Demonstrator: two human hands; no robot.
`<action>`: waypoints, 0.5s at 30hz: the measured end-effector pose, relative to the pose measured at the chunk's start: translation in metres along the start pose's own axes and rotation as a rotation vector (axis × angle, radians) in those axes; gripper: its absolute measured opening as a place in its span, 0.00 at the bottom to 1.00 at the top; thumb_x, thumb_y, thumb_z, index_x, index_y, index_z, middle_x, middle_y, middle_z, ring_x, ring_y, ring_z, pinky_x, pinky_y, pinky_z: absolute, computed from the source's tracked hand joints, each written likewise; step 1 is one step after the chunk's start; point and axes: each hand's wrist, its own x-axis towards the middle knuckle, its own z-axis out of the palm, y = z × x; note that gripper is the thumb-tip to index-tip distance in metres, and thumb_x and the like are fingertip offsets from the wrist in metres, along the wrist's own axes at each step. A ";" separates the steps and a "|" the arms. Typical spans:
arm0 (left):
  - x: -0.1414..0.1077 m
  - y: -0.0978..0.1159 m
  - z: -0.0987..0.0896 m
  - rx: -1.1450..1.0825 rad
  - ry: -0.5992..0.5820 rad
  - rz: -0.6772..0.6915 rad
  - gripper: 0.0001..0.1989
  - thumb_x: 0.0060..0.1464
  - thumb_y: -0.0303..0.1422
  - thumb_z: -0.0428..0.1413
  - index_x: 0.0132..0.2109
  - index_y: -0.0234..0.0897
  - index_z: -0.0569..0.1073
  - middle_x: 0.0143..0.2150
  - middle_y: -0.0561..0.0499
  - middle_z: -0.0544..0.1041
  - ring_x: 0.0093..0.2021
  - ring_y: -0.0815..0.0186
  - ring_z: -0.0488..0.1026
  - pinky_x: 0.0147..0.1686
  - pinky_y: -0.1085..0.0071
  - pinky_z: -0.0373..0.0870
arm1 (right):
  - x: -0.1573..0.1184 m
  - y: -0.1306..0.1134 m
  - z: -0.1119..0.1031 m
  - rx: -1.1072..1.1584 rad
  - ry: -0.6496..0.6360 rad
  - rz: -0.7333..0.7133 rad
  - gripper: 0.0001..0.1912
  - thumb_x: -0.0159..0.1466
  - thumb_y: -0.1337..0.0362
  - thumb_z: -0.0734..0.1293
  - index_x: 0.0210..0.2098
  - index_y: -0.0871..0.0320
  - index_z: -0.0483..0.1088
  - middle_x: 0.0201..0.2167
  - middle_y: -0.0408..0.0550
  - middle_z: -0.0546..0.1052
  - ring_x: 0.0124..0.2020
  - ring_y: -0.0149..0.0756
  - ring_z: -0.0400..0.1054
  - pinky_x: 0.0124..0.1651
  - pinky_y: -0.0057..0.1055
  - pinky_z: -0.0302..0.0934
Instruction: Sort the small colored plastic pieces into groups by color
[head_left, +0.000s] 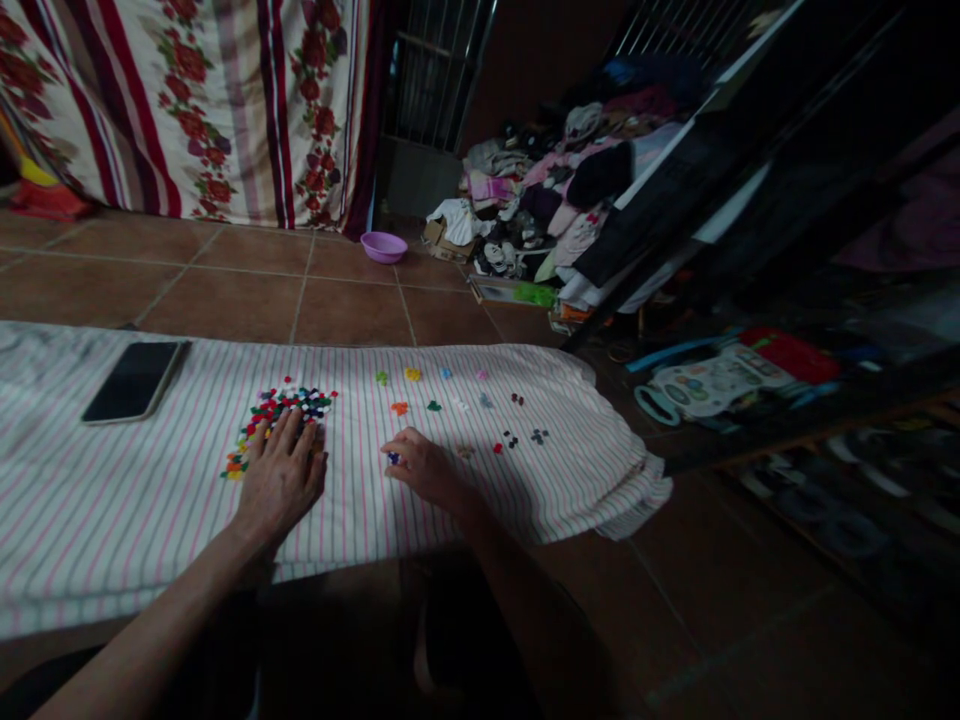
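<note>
My left hand [283, 470] lies flat, fingers spread, over a pile of small mixed-colour pieces [289, 397], hiding part of it. To its right, my right hand [421, 466] has thumb and fingers curled together at a few dark blue pieces [393, 457]; whether they are gripped or lie on the cloth is hard to make out. Beyond and beside it sit small single-colour groups: light green [382, 378], yellow [413, 374], orange [400, 408], dark green [434, 405], beige [466, 451], red [498, 448], black [511, 439] and grey [540, 436] pieces.
A striped cloth [360, 500] covers the low surface. A phone [135, 382] lies on it at the left. Behind are a purple basin [384, 247] on the tiled floor, a flowered curtain [247, 110] and a heap of clothes [555, 190]. A dark slanted frame [690, 180] stands at the right.
</note>
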 end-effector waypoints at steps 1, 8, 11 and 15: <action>0.000 0.000 0.000 -0.008 0.008 0.005 0.22 0.57 0.38 0.48 0.55 0.29 0.69 0.61 0.32 0.67 0.64 0.48 0.61 0.64 0.46 0.50 | 0.000 0.001 -0.001 0.018 0.007 -0.007 0.14 0.60 0.67 0.69 0.46 0.56 0.74 0.44 0.47 0.72 0.35 0.29 0.68 0.41 0.28 0.64; -0.001 -0.005 -0.001 0.010 0.048 0.011 0.22 0.57 0.37 0.49 0.56 0.34 0.67 0.63 0.35 0.65 0.65 0.50 0.59 0.65 0.46 0.51 | -0.023 0.038 -0.062 -0.043 0.128 0.053 0.12 0.58 0.70 0.70 0.43 0.58 0.73 0.39 0.47 0.73 0.35 0.30 0.67 0.44 0.31 0.62; -0.002 -0.005 -0.001 0.003 0.043 0.013 0.22 0.56 0.36 0.49 0.57 0.35 0.66 0.63 0.36 0.64 0.66 0.50 0.59 0.65 0.45 0.51 | -0.044 0.059 -0.083 -0.124 0.141 0.264 0.14 0.56 0.67 0.71 0.43 0.59 0.73 0.37 0.46 0.72 0.30 0.29 0.65 0.40 0.30 0.61; 0.000 -0.003 -0.001 -0.022 0.048 0.003 0.22 0.56 0.36 0.49 0.56 0.35 0.67 0.63 0.35 0.65 0.65 0.50 0.60 0.64 0.45 0.51 | -0.056 0.069 -0.078 -0.122 0.071 0.373 0.18 0.55 0.67 0.71 0.45 0.61 0.72 0.36 0.47 0.70 0.30 0.29 0.63 0.38 0.28 0.59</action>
